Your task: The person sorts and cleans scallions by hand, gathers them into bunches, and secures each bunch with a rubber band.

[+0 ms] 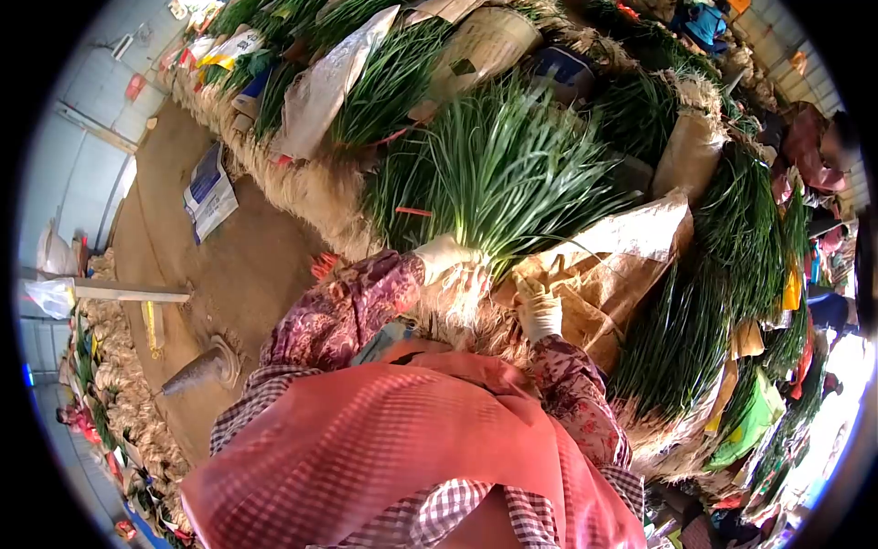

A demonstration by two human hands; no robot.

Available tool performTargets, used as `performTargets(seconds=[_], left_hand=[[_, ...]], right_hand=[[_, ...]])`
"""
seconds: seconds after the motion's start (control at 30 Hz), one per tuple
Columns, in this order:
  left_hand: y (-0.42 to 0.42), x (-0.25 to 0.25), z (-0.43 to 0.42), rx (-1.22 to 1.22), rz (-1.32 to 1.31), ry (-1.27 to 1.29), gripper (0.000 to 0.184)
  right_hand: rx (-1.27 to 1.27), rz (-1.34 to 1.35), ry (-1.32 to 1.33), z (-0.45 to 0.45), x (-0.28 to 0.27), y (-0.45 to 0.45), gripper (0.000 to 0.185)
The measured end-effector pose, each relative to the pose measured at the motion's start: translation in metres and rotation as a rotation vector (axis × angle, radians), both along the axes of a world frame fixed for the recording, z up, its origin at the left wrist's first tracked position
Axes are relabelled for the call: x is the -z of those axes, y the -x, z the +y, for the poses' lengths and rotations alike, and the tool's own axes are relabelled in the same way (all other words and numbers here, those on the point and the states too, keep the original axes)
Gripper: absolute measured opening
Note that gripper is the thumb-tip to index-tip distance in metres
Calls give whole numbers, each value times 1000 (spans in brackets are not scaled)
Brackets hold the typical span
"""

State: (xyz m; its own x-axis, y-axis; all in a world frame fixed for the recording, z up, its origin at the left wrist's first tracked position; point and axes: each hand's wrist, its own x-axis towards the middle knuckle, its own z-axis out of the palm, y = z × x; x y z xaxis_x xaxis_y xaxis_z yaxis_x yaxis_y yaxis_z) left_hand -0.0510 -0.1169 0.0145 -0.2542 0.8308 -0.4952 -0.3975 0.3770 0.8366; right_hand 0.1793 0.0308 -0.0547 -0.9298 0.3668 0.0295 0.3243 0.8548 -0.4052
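Observation:
A large bunch of long, chive-like greens (pixel 498 174) fans out in front of me, its pale stem ends towards my body. My left hand (pixel 445 258), in a white glove, is closed around the stems on the left side. Pale, stringy roots (pixel 462 302) hang below that grip. To the right, my right hand (pixel 540 308), also gloved, has curled fingers beside the roots and against a crumpled brown paper sheet (pixel 594 297). Whatever lies within its fingers is hidden. A red strip (pixel 413 211) lies on the leaves left of the bunch.
More greens (pixel 677 339) are piled at the right and along the back, with sacks (pixel 334 87) among them. On the brown floor at left lie a white-and-blue bag (pixel 211 194) and a grey cone-shaped object (pixel 203 366). A person in blue (pixel 704 23) is at the far right.

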Motion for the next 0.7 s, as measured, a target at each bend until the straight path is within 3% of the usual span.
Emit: performTargets(seconds=[0.03, 0.07, 0.1, 0.13, 0.2, 0.27, 0.33, 0.4, 0.47, 0.5, 0.53, 0.6, 0.7], left_hand=[[6, 27, -4, -32, 26, -93, 23], [-4, -9, -7, -72, 29, -47, 38], [-8, -20, -12, -156, 6, 25, 47], [-13, -32, -14, -217, 111, 53, 55], [-25, -55, -18, -313, 447, 88, 71], [-29, -28, -16, -251, 793, 104, 91], [-39, -19, -6, -227, 1177, 232, 107], [-45, -22, 16, -176, 1285, 319, 118], [-50, -23, 37, -45, 1318, 412, 124], [-58, -27, 45, -12, 1202, 471, 126], [-64, -23, 49, 54, 1287, 490, 124], [-70, -4, 63, 253, 1405, 631, 119], [-72, 2, 80, 466, 1455, 737, 95]], right_hand=[[93, 36, 179, 1, 10, -6, 48], [26, 50, -178, 8, 27, -19, 44], [41, -95, -171, 12, 25, -26, 43], [98, -318, -126, 9, -17, -27, 37], [323, -250, 159, 23, -17, -59, 28], [701, -19, 339, 27, -79, -79, 14], [917, 409, 453, 58, -63, -125, 12], [1071, 771, 735, 90, -59, -163, 19], [1206, 1009, 831, 121, -30, -199, 20], [1305, 1069, 912, 131, -29, -208, 22], [1330, 1003, 1086, 140, -28, -219, 28], [1557, 1122, 1147, 149, -28, -223, 35], [1431, 1076, 995, 164, -15, -238, 37]])
